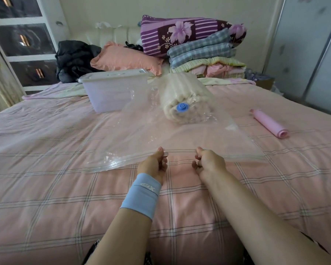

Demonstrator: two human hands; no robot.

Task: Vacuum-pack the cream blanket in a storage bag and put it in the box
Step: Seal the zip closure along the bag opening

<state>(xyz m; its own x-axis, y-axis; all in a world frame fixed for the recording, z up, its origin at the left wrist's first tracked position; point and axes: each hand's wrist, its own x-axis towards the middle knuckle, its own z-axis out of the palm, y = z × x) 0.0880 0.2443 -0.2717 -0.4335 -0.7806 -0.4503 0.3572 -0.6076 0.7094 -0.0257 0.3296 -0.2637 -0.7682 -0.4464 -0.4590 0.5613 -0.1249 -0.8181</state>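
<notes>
The rolled cream blanket (182, 96) lies inside a clear plastic storage bag (141, 134) in the middle of the bed. A blue round valve (182, 107) sits on the bag over the blanket's near end. The bag's open near edge is lifted slightly off the bed. My left hand (156, 163), with a blue wristband, pinches that edge. A short way to the right, my right hand (206, 162) pinches the same edge. The translucent plastic box (111, 92) with a white lid stands behind the bag to the left.
A pink cylindrical hand pump (268, 123) lies on the pink checked bedspread (46, 169) at the right. At the head of the bed are folded quilts (203, 54), a peach pillow (126, 58) and a black garment (75, 58). A cabinet (23, 41) stands at the left.
</notes>
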